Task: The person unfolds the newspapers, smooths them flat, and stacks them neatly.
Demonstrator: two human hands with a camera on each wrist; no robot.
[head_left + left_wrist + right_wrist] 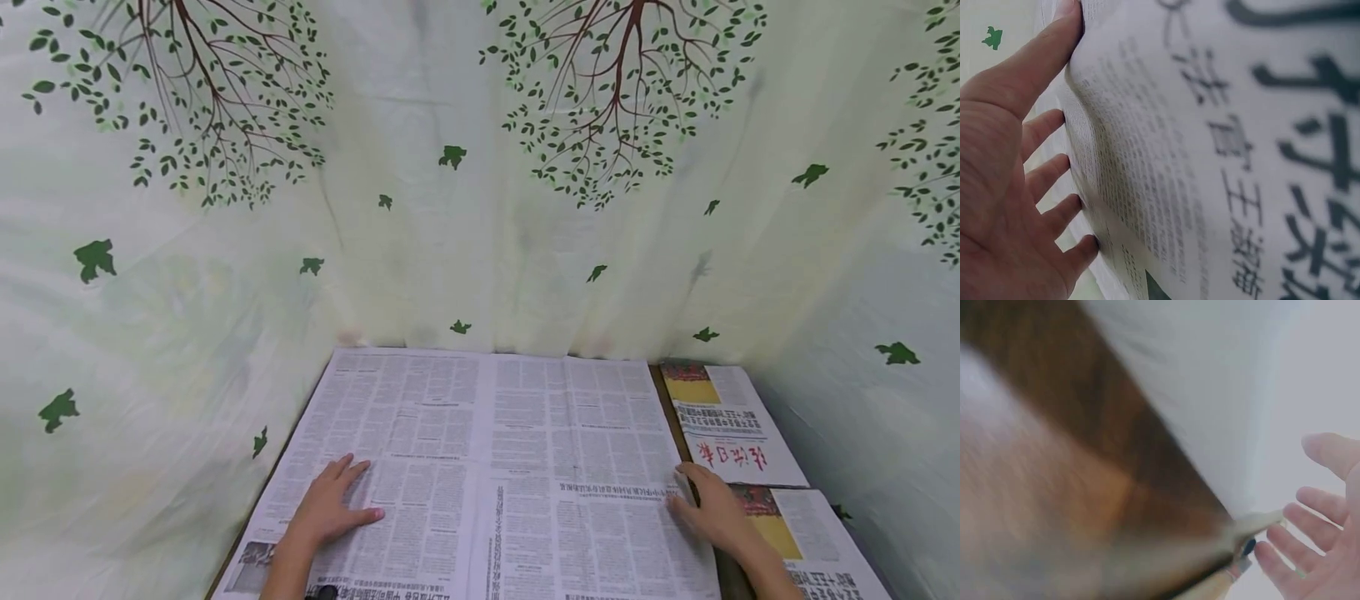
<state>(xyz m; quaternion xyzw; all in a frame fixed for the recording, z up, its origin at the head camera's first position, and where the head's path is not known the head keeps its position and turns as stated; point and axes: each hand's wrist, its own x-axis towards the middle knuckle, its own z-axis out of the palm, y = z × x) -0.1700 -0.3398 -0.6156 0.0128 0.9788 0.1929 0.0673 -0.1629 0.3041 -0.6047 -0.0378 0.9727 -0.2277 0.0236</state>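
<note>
**Big sheet spread flat, both hands pinning it down**

Leafy tree-print curtain [465, 208] all around the back and sides, brown table [671, 417] barely peeking out under paper. Landmark for everything here: the open newspaper [487, 467], spread out wide and covering most of the tabletop.

My left hand [330, 504] lies flat on the left page of that newspaper, fingers spread and straight, thumb stuck out toward the centre fold. Nothing gripped, just palm-down pressure. From the wrist view my fingers [1047, 169] look splayed right against the print, with the sheet bulging a bit beside them.

My right hand [712, 512] sits at the right edge of the newspaper, fingers loosely straight and resting on the margin, partly over the strip of bare table. Not pinching anything that I can make out; the right wrist view is too blurry to add much beyond open fingers [1329, 512].

Just right of the newspaper lie two folded papers [731, 433], one behind the other, the nearer one next to my right forearm.

My read: I'm at the smoothing/steadying stage with the sheet fully opened. Next move probably needs the right fingers to get under that edge while the left keeps the page from sliding.
</note>
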